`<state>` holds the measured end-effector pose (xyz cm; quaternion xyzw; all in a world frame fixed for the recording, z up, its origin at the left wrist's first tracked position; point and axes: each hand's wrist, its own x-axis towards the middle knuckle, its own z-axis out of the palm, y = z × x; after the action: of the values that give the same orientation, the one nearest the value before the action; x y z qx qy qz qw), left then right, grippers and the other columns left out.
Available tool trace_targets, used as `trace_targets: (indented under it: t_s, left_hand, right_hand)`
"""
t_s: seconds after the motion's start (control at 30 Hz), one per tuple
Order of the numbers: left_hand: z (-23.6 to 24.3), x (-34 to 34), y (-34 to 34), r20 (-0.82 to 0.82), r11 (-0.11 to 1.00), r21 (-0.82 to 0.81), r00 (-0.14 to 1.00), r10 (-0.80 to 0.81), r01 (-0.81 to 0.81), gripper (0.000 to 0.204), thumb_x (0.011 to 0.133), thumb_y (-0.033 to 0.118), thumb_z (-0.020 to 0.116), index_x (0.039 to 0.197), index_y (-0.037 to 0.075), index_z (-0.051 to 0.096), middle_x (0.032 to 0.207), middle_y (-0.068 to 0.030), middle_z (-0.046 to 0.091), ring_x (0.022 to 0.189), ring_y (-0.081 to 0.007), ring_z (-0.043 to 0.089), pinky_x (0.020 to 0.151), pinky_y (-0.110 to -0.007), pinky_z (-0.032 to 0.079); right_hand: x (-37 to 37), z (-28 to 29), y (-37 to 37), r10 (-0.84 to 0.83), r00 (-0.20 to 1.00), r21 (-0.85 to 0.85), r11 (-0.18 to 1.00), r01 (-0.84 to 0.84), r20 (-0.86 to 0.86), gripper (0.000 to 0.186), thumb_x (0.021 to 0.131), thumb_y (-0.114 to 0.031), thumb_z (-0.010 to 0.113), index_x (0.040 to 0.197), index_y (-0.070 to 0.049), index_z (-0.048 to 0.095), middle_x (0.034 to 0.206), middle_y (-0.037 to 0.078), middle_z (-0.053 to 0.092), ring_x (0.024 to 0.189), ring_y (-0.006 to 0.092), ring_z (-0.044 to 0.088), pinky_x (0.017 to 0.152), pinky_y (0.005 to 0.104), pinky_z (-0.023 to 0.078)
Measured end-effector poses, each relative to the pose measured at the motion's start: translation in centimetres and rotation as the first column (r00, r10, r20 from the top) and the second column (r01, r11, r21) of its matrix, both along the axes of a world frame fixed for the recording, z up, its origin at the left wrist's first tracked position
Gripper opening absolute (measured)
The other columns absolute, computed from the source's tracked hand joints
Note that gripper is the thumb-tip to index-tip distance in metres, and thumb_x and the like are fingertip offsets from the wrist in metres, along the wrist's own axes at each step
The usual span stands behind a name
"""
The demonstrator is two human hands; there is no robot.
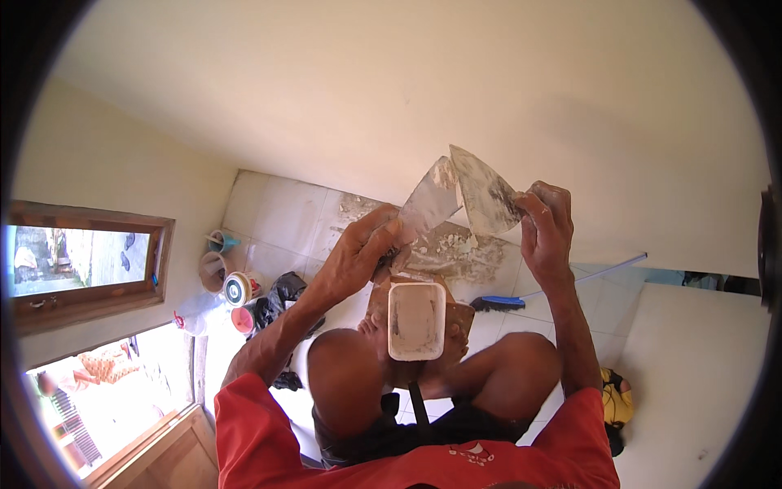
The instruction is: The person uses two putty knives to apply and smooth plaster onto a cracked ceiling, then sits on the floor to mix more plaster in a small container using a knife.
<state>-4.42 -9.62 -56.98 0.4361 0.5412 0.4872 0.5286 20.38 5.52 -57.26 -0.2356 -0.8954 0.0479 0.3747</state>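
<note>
My left hand [363, 251] is closed on a putty knife [428, 202], whose wide greyish blade points up and to the right with some pale putty near its tip. My right hand [546, 230] grips a second putty knife [485, 196] by its edge, its blade smeared with pale and dark residue. The two blades meet or overlap near their upper ends; whether they touch I cannot tell. Below them, between my knees, a white rectangular tub [417, 323] rests on a brown wooden support [459, 316], with pale residue inside.
A cream wall [391, 90] rises in front. Crumbled debris [464, 257] lies on the tiles at its foot. A blue broom [498, 303] lies to the right. At left are buckets [213, 270], a black plastic bag [285, 292] and a wooden-framed window [90, 261].
</note>
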Motion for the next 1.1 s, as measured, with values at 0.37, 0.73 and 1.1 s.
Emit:
trace_targets:
  t_s: [0.37, 0.73, 1.1]
  left_hand:
    - [24.9, 1.1, -5.2, -0.080, 0.997, 0.067, 0.995, 0.054, -0.048, 0.035, 0.100, 0.029, 0.047, 0.110, -0.004, 0.053, 0.064, -0.0071, 0.052, 0.054, -0.0132, 0.051, 0.052, -0.029, 0.042]
    - [49.9, 2.4, -8.6, -0.163, 0.989, 0.074, 0.977, 0.140, -0.130, 0.029, 0.101, 0.028, 0.042, 0.100, 0.003, 0.058, 0.068, -0.0037, 0.053, 0.053, -0.0094, 0.049, 0.047, -0.026, 0.038]
    - [63.6, 4.8, -9.3, -0.029, 0.989, 0.100, 0.994, 0.108, -0.105, 0.036, 0.103, 0.035, 0.040, 0.099, 0.002, 0.055, 0.062, -0.0024, 0.053, 0.046, -0.0064, 0.042, 0.043, -0.024, 0.033]
  right_hand:
    - [-1.4, 25.2, -3.1, -0.030, 0.999, -0.070, 0.997, 0.032, 0.032, 0.039, 0.075, 0.011, 0.063, 0.108, -0.008, 0.060, 0.099, 0.010, 0.057, 0.091, 0.0306, 0.056, 0.075, 0.0408, 0.048]
    - [0.8, 51.9, -7.7, -0.110, 0.949, -0.825, 0.530, -0.194, -0.294, 0.029, 0.082, 0.008, 0.061, 0.107, -0.004, 0.054, 0.100, 0.005, 0.051, 0.083, 0.0110, 0.056, 0.078, 0.0236, 0.046]
    - [2.4, 64.7, -9.4, 0.092, 0.946, -0.513, 0.821, -0.249, -0.312, 0.030, 0.078, 0.012, 0.058, 0.102, -0.004, 0.059, 0.105, 0.008, 0.053, 0.094, 0.0163, 0.058, 0.080, 0.0277, 0.052]
